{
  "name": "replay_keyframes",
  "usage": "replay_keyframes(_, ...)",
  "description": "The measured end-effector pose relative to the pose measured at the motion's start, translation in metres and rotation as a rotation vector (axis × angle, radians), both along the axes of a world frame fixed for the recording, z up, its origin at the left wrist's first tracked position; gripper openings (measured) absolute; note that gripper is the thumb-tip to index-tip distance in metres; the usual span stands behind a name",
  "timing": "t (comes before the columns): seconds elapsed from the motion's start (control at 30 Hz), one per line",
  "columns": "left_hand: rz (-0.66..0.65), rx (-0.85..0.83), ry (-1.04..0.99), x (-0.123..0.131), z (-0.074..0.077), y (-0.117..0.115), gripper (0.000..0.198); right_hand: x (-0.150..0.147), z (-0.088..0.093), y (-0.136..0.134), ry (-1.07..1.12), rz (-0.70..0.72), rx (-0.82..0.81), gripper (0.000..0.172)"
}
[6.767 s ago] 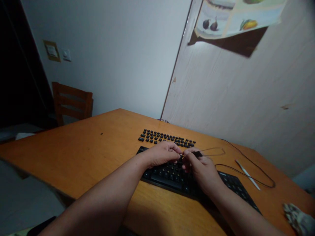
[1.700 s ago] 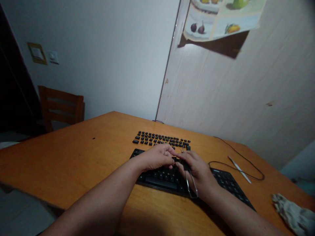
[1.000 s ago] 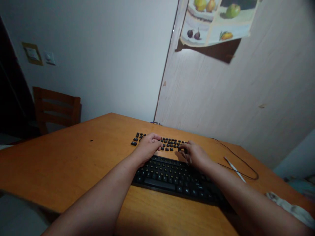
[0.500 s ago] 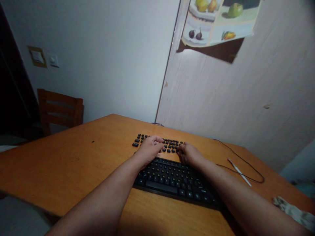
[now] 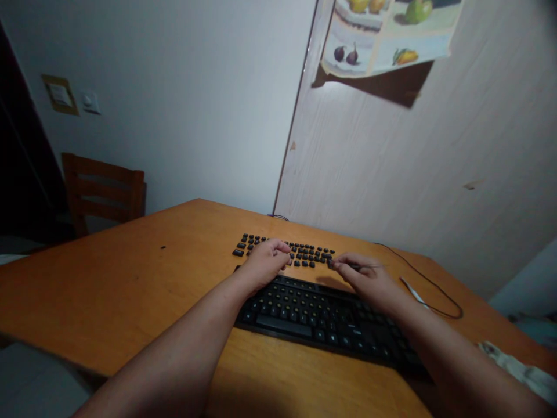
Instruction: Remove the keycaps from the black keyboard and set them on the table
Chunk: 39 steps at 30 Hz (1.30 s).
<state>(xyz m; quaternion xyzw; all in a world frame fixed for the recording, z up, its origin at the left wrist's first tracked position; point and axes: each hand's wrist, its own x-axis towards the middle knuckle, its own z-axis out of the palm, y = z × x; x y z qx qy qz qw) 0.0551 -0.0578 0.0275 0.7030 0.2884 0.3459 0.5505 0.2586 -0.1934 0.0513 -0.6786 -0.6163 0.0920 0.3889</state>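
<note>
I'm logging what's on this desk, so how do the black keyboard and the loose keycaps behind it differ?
The keyboard is one long body, while the loose keycaps are many small separate pieces. The keyboard lies nearer the camera; the loose keycaps sit in rows farther off. The keyboard shows yellowish spots; the loose keycaps show none that I can see. Both are black and on the wooden table.

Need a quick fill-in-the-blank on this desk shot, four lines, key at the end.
1. The left hand partly hides rows of loose keycaps, which lie beyond the black ____.
2. The thin tool is held in the person's ____ hand.
3. The wooden chair stands near the picture's ____ edge.
4. The hanging sheet shows painted ____.

Missing words: keyboard; right; left; fruit.
</note>
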Motion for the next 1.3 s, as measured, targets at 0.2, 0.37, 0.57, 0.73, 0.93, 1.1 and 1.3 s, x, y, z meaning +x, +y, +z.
replay_keyframes(0.2, -0.058, 0.105, 0.086, 0.001, -0.002, -0.003, 0.021, -0.027, 0.004, -0.036, 0.351, 0.057, -0.245, 0.018)
replay_keyframes(0.37, -0.094, 0.154, 0.132, 0.0, -0.007, -0.004, 0.022, -0.034, -0.006, -0.037, 0.349, 0.099, -0.312, 0.019)
replay_keyframes(0.57, -0.111, 0.178, 0.148, 0.001, -0.011, -0.001, 0.021, -0.034, -0.024, -0.03, 0.282, 0.082, -0.304, 0.015)
replay_keyframes(0.73, -0.11, 0.2, 0.18, 0.001, -0.008, -0.003, 0.022, -0.036, -0.025, -0.03, 0.198, 0.086, -0.243, 0.013)
replay_keyframes(0.93, -0.099, 0.206, 0.178, 0.001, -0.005, -0.006, 0.022, -0.031, -0.012, -0.035, 0.242, 0.094, -0.349, 0.016)
replay_keyframes(1.1, -0.093, 0.22, 0.178, 0.001, -0.005, -0.005, 0.022, -0.032, -0.002, -0.04, 0.296, 0.111, -0.378, 0.021)
replay_keyframes(1.3, -0.092, 0.221, 0.171, 0.002, -0.006, -0.004, 0.022, -0.035, -0.005, -0.039, 0.367, 0.081, -0.435, 0.026)
